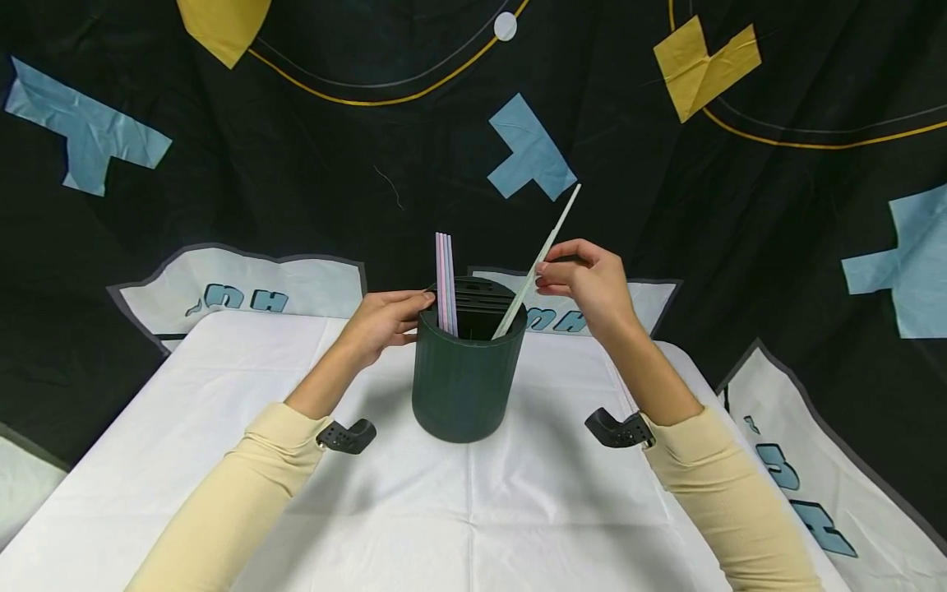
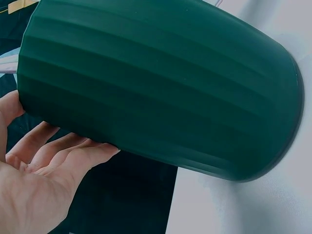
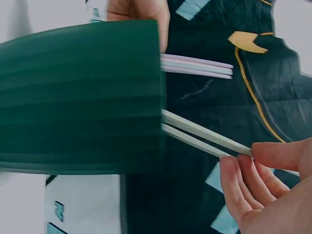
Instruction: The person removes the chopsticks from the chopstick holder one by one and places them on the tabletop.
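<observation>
A dark green, ribbed utensil holder [image 1: 464, 395] stands on the white cloth, with a slotted black insert [image 1: 481, 289] at the back of its mouth. My left hand [image 1: 385, 322] touches its left side near the rim; in the left wrist view, the fingertips [image 2: 109, 150] lie against the wall. Thumb and fingers of my right hand [image 1: 588, 284] pinch two pale green chopsticks [image 3: 200, 131], which lean to the right with their lower ends inside the holder. Several pink, lilac and light blue chopsticks [image 1: 446, 279] stand upright at the left of the mouth; their lower ends are hidden.
White cloth covers the table [image 1: 414, 526] around the holder. Behind hangs a black backdrop [image 1: 333, 181] with blue and yellow patches. Black wrist mounts [image 1: 621, 429] sit at both cream sleeves [image 1: 710, 477].
</observation>
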The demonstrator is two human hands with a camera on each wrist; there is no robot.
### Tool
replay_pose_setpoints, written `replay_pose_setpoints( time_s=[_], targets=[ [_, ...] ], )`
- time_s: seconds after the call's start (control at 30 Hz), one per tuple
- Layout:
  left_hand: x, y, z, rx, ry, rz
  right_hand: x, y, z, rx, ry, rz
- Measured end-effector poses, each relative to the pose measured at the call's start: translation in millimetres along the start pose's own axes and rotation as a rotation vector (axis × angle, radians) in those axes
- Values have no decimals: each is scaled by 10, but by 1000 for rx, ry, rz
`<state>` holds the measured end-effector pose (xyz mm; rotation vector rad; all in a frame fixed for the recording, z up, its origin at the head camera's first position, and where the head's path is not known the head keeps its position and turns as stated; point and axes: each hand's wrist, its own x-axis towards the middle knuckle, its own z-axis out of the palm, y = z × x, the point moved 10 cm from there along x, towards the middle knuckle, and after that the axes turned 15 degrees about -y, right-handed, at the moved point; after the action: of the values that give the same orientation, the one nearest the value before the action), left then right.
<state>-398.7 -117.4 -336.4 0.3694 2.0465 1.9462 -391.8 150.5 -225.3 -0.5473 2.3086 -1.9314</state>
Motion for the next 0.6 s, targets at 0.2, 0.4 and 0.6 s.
replay_pose_setpoints(
  time_s=[0.2, 0.4, 0.6],
  targets=[
    [-2, 4, 8, -1, -2, 2, -84, -250, -204, 101, 54, -53],
    [-2, 5, 3, 0, -1, 2, -151, -408, -433, 165, 96, -83],
    [-7, 10, 8, -2, -2, 9, -224, -316, -637, 136, 123, -44]
  ],
)
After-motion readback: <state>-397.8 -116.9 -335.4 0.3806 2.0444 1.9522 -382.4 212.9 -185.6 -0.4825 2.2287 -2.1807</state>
